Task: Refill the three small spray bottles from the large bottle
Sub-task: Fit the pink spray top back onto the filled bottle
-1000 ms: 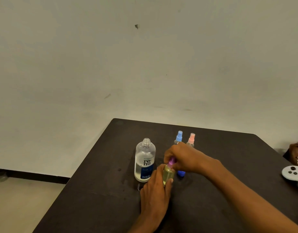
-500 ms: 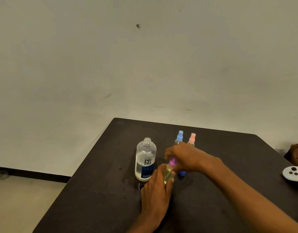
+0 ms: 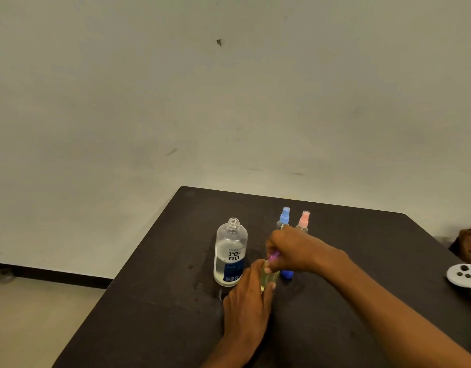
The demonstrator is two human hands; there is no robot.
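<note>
Small spray bottle [image 3: 269, 279], likely light, rigid and slick: left hand [image 3: 246, 298] wraps its fingers round the body, while right hand [image 3: 292, 251] pinches the purple cap [image 3: 274, 257].

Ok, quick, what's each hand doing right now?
Left hand: holding the small spray bottle by its body.
Right hand: gripping that bottle's purple spray cap.

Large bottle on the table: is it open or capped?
Open. The large bottle stands upright with bare neck threads and no cap on it.
</note>
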